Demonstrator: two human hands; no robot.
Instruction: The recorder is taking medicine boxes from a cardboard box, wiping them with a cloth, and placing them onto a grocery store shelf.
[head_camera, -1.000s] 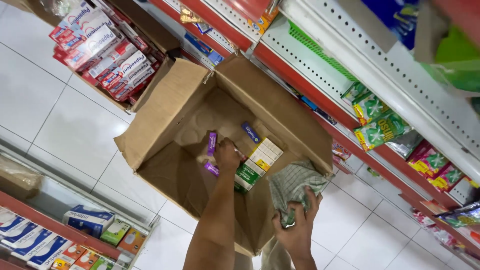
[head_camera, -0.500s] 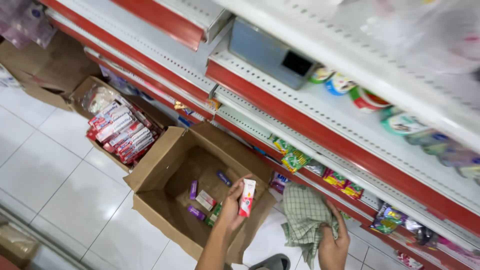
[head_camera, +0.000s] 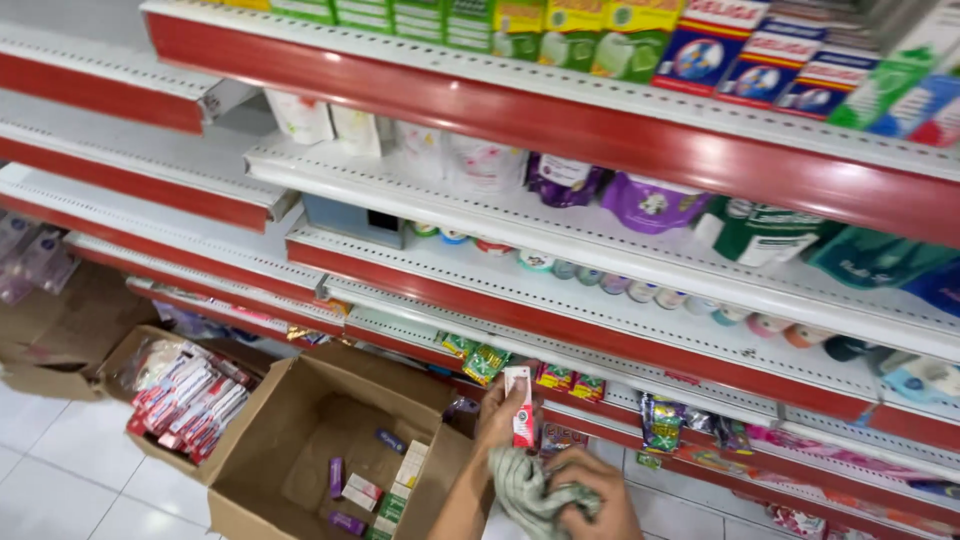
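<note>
My left hand (head_camera: 503, 415) grips a small red and white box (head_camera: 521, 405), held upright in front of the lower shelf (head_camera: 600, 375). Just below it, my right hand (head_camera: 590, 495) clutches a crumpled green-grey cloth (head_camera: 528, 495). Both hands hover above the right rim of an open cardboard box (head_camera: 300, 440) on the floor. Inside that box lie several small purple tubes (head_camera: 336, 476) and flat boxes (head_camera: 405, 480).
Red-edged white shelves hold purple pouches (head_camera: 650, 205), small round tubs (head_camera: 640, 290) and green sachets (head_camera: 485, 362). A second carton with red and white packs (head_camera: 190, 395) stands at the left on white floor tiles. An empty brown carton (head_camera: 60, 330) sits further left.
The view has swung up from the floor box to the shelves. My left hand has lifted the red and white box out of the carton up to shelf height; my right hand keeps the cloth.
</note>
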